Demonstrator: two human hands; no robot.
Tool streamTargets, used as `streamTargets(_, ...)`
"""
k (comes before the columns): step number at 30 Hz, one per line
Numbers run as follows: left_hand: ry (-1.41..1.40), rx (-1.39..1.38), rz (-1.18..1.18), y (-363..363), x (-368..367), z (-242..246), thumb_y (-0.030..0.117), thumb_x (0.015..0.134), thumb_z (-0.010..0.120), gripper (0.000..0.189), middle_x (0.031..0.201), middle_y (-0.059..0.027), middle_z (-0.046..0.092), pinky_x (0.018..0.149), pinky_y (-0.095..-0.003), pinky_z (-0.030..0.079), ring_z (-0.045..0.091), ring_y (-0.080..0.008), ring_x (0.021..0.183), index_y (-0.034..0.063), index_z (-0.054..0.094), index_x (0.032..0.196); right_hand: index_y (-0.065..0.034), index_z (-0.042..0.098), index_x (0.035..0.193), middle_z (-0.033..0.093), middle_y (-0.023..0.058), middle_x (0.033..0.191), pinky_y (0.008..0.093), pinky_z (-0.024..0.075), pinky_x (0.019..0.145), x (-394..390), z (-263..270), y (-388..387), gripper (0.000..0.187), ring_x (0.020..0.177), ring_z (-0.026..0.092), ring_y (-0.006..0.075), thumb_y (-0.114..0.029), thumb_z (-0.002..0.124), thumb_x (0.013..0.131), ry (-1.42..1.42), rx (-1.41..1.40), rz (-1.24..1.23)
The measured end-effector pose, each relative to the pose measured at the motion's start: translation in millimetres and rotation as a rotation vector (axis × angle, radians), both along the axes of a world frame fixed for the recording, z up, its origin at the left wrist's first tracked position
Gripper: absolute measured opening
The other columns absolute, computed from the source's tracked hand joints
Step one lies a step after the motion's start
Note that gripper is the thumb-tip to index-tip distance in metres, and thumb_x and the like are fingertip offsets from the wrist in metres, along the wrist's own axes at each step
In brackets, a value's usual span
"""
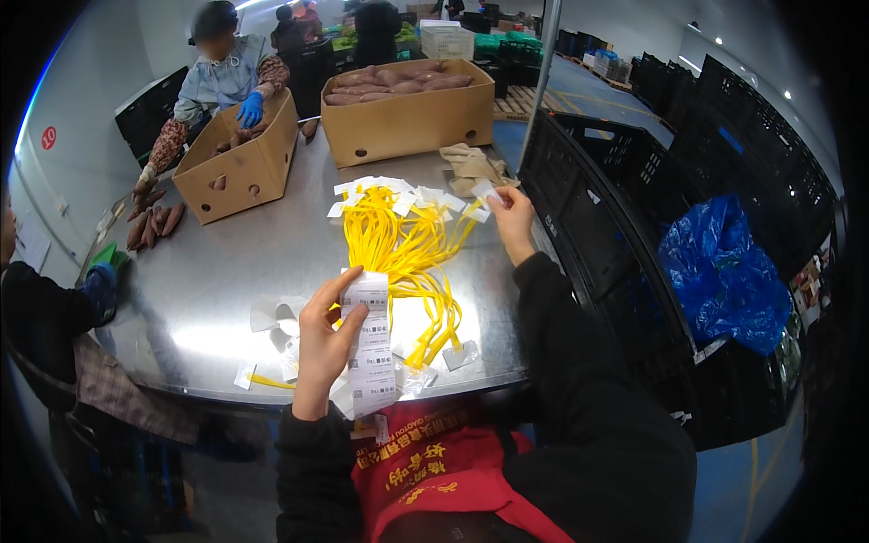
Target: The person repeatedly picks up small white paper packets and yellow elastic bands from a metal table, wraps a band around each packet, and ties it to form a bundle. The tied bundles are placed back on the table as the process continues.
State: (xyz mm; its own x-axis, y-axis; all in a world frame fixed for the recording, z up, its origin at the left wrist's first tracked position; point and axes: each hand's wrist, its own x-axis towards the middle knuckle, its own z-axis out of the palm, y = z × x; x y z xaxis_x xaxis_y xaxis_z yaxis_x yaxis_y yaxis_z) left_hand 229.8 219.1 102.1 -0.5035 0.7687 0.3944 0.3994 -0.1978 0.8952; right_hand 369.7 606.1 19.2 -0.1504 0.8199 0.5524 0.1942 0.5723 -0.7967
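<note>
My left hand [333,332] pinches a strip of printed white labels [372,349] between thumb and fingers; the strip hangs down toward the table's front edge. Beyond it, a bundle of yellow straps [387,237] fans out on the steel table, with white tags [377,183] at the far ends. My right hand [514,216] grips one white tag [484,191] at the bundle's right side, and a yellow strap seems to lead to it. Nearer to me lie more strap ends [431,349] with tags. Curled white backing paper [277,315] rests left of my left hand.
Two cardboard boxes of sweet potatoes [407,115] [237,170] stand across the steel table [217,285]. A blue-gloved co-worker [224,81] reaches into the left box. Another person's sleeve [47,305] shows at left. Beige gloves [475,166] lie beyond my right hand; black crates [597,237] border the right side.
</note>
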Motion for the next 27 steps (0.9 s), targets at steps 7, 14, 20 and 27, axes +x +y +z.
streamTargets(7, 0.098, -0.121, 0.138, 2, -12, -17, 0.002, 0.087, 0.074, 0.030, 0.106, -0.0147, 0.072, 0.077, -0.0315, 0.059, 0.070, -0.0221, 0.096, -0.0040, 0.070, 0.116, 0.0055, 0.074, 0.099, 0.073, 0.0048, 0.085, 0.0232, 0.0506, 0.062, 23, 69, -131, 0.011, 0.068, 0.065, 0.0087, -0.004, 0.074, 0.093, 0.117, -0.062, 0.563)
streamTargets(14, -0.183, -0.101, 0.112, -6, 0, -22, 0.000, 0.087, 0.075, 0.022, 0.086, -0.0078, 0.074, 0.069, -0.0230, 0.053, 0.068, -0.0108, 0.076, -0.0068, 0.072, 0.108, 0.0082, 0.072, 0.109, 0.077, 0.0117, 0.098, 0.0265, 0.0596, 0.077, 17, 61, -194, 0.016, 0.085, 0.076, 0.0171, -0.001, 0.068, 0.097, 0.093, -0.198, 0.736)
streamTargets(20, -0.249, -0.095, 0.088, -2, 15, -24, 0.003, 0.085, 0.079, 0.016, 0.079, -0.0078, 0.075, 0.063, -0.0232, 0.051, 0.065, -0.0092, 0.066, -0.0076, 0.076, 0.098, 0.0082, 0.068, 0.113, 0.077, 0.0146, 0.098, 0.0287, 0.0609, 0.077, 10, 54, -220, 0.018, 0.086, 0.076, 0.0191, -0.001, 0.064, 0.097, 0.069, -0.271, 0.814)
streamTargets(27, 0.187, -0.298, 0.082, 3, 10, -39, 0.008, 0.088, 0.082, 0.017, 0.077, -0.0037, 0.073, 0.061, -0.0221, 0.049, 0.061, -0.0055, 0.067, -0.0065, 0.078, 0.097, 0.0082, 0.070, 0.113, 0.076, 0.0160, 0.095, 0.0316, 0.0586, 0.079, 15, 55, -220, 0.021, 0.090, 0.075, 0.0201, -0.003, 0.060, 0.098, -0.118, -0.114, 0.892)
